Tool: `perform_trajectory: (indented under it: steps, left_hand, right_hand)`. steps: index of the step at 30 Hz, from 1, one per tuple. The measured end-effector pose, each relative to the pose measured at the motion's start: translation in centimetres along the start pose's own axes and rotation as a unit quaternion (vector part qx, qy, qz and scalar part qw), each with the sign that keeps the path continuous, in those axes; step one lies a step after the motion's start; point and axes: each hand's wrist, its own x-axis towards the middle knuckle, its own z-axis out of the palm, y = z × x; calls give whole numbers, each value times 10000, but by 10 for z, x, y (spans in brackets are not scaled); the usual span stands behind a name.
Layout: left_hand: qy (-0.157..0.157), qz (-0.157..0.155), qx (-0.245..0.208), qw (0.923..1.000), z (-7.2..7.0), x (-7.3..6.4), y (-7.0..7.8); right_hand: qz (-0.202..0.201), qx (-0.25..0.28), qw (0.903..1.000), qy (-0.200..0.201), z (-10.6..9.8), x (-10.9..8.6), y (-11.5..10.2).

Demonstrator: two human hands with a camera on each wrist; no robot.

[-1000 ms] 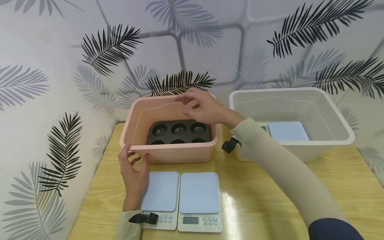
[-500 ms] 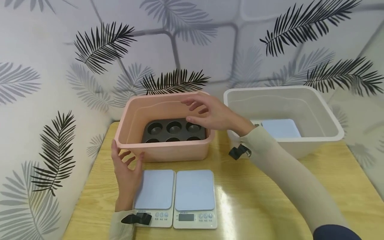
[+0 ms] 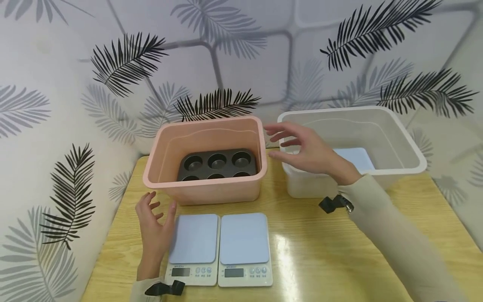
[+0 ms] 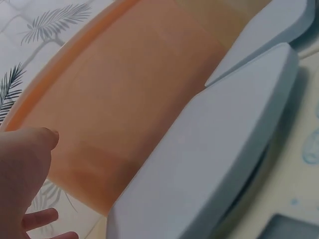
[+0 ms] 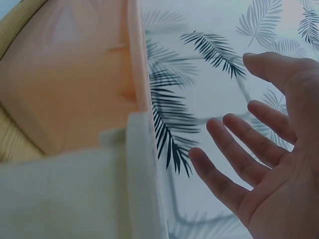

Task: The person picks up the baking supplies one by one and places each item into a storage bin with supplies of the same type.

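Note:
A pink plastic bin [image 3: 215, 191] stands at the back left with a dark muffin tin [image 3: 229, 161] lying inside it. My left hand [image 3: 154, 226], its fingers loosely bent and holding nothing, hovers below the bin's front left corner, beside the left kitchen scale [image 3: 194, 239]. In the left wrist view the thumb [image 4: 37, 137] overlaps the bin's side. My right hand [image 3: 307, 147] is raised between the two bins, fingers spread toward the pink one, over the left edge of the white bin [image 3: 377, 178]. Nothing is in its grasp.
A second kitchen scale [image 3: 245, 239] lies right of the first, both with dark displays. Inside the white bin rests another scale [image 3: 354, 157]. A leaf-patterned wall covering [image 3: 241, 63] rises behind the wooden table [image 3: 320, 251].
My right hand has moved right, from over the pink bin to the white bin's left edge. The left hand has let go of the pink bin's front left corner and dropped slightly.

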Motion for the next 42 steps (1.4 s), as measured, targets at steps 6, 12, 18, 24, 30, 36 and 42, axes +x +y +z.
perform_trajectory:
  steps: [6, 12, 18, 24, 30, 36, 42]
  left_hand:
    - [-295, -72, 321, 9990, -10, -14, -1]
    - [-595, -204, 740, 9953, -14, -23, 3]
    - [-894, -507, 1027, 9894, -14, -37, 3]
    - [-1034, -529, 1208, 9859, -17, -50, 1]
    - [-1079, -483, 1257, 9850, -16, -58, -3]
    - [-1143, -562, 1324, 9830, -15, -65, -5]
    - [-1010, -474, 1418, 9836, -10, -70, -5]
  right_hand:
    - [32, -222, 9993, 307, -16, -23, 11]
    - [-100, -520, 9965, 652, -33, -49, 21]
    - [-286, -620, 9909, 1163, -52, -78, 31]
    - [112, -406, 9855, 1643, -73, -111, 40]
    - [377, -463, 9763, 2079, -89, -142, 55]
    - [31, -1011, 9653, 2408, -95, -163, 71]
    - [-56, -1441, 9426, 3013, -95, -179, 81]
